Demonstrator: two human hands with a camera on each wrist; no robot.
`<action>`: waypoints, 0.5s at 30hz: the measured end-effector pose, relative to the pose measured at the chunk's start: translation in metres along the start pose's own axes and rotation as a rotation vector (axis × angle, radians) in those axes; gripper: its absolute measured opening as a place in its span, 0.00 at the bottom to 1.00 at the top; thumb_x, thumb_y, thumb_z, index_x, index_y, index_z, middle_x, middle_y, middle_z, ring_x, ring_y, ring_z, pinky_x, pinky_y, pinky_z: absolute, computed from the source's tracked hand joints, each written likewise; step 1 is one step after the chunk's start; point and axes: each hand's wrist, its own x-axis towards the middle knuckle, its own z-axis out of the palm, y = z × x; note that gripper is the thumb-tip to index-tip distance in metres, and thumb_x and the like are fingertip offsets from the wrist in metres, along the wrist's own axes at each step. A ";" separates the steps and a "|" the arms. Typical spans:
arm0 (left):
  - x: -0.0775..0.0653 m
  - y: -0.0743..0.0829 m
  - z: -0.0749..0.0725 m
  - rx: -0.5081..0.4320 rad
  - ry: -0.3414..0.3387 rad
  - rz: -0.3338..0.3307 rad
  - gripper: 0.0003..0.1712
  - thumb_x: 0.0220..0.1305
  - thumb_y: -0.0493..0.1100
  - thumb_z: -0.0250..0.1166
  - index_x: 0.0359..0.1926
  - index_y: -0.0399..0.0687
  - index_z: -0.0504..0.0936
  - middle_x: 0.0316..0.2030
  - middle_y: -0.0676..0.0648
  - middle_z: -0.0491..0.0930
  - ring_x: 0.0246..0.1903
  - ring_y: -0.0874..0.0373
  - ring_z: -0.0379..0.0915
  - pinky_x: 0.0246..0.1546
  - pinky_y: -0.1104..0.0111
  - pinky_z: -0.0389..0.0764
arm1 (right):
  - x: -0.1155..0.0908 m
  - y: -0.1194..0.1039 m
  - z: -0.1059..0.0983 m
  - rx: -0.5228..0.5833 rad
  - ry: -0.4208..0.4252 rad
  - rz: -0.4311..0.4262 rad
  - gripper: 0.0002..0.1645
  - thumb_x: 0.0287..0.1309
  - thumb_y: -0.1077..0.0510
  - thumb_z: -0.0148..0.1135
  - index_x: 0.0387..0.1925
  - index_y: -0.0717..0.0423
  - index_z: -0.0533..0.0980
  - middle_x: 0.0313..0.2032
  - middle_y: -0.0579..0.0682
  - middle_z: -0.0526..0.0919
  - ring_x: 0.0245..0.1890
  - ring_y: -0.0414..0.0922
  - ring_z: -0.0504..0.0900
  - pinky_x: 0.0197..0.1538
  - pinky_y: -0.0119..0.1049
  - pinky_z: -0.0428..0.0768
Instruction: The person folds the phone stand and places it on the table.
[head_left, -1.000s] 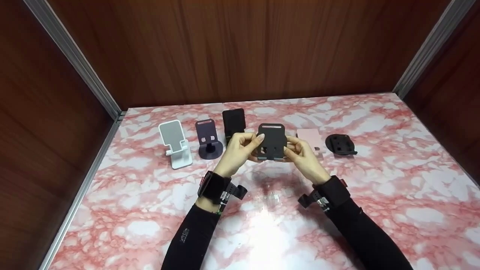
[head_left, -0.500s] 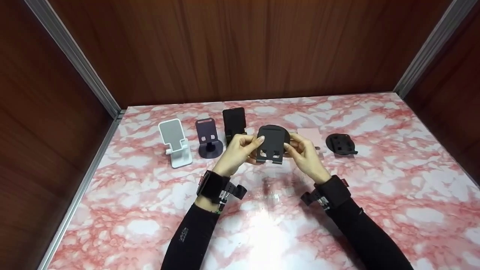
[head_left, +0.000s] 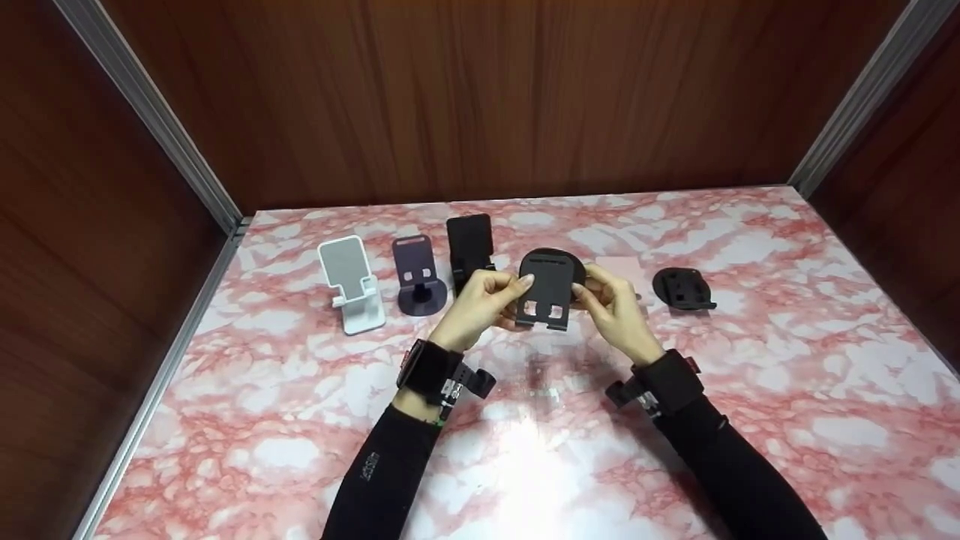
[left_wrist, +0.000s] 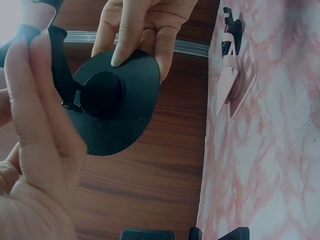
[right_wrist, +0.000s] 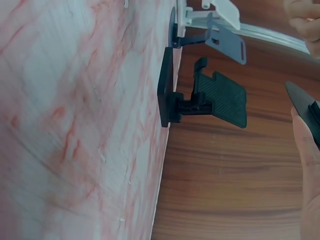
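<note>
Held up over the table by both hands is a black phone stand. Its slotted plate, with two square holes near the lower lip, faces the head camera, and the round base shows behind its upper part. My left hand pinches the plate's left edge between thumb and fingers. On the other side, my right hand grips the base's rim, thumb in front. The left wrist view shows the underside of the round base with a thick hub at its middle. Only an edge of the base enters the right wrist view.
Other phone stands line the back: a white one, a dark purple one and a black one to the left. A pink one, partly behind my right hand, and a folded black one are right. Wood-patterned panels enclose the marbled table.
The plate has tilted and shifted slightly down, and the round base, hidden a second ago, now shows behind its top. My right hand has moved slightly right.
</note>
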 end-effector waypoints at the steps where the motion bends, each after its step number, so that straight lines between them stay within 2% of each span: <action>1: 0.000 0.000 0.000 0.005 0.002 -0.003 0.20 0.73 0.41 0.57 0.20 0.47 0.77 0.18 0.51 0.77 0.17 0.64 0.72 0.19 0.74 0.82 | 0.000 0.000 0.000 -0.002 0.003 0.000 0.14 0.66 0.75 0.50 0.52 0.76 0.73 0.42 0.66 0.85 0.38 0.36 0.87 0.44 0.35 0.87; 5: 0.001 0.001 0.001 0.013 0.005 -0.017 0.18 0.72 0.41 0.58 0.22 0.43 0.78 0.18 0.51 0.77 0.17 0.64 0.71 0.18 0.74 0.81 | 0.000 0.000 -0.001 -0.014 0.014 -0.006 0.14 0.66 0.75 0.51 0.51 0.76 0.74 0.41 0.64 0.86 0.38 0.36 0.87 0.44 0.34 0.87; 8: 0.003 0.001 0.002 0.008 0.000 -0.028 0.17 0.72 0.40 0.58 0.24 0.40 0.79 0.18 0.50 0.77 0.17 0.64 0.72 0.19 0.74 0.82 | 0.000 0.000 -0.002 -0.043 0.023 -0.019 0.13 0.66 0.74 0.51 0.50 0.76 0.74 0.40 0.66 0.86 0.37 0.35 0.87 0.43 0.32 0.87; 15: 0.004 0.000 0.000 -0.003 -0.017 -0.041 0.17 0.72 0.40 0.58 0.23 0.45 0.81 0.17 0.50 0.76 0.16 0.64 0.70 0.19 0.74 0.83 | 0.000 0.001 -0.004 -0.055 0.010 -0.041 0.13 0.66 0.75 0.52 0.50 0.76 0.74 0.42 0.73 0.83 0.37 0.34 0.87 0.44 0.32 0.87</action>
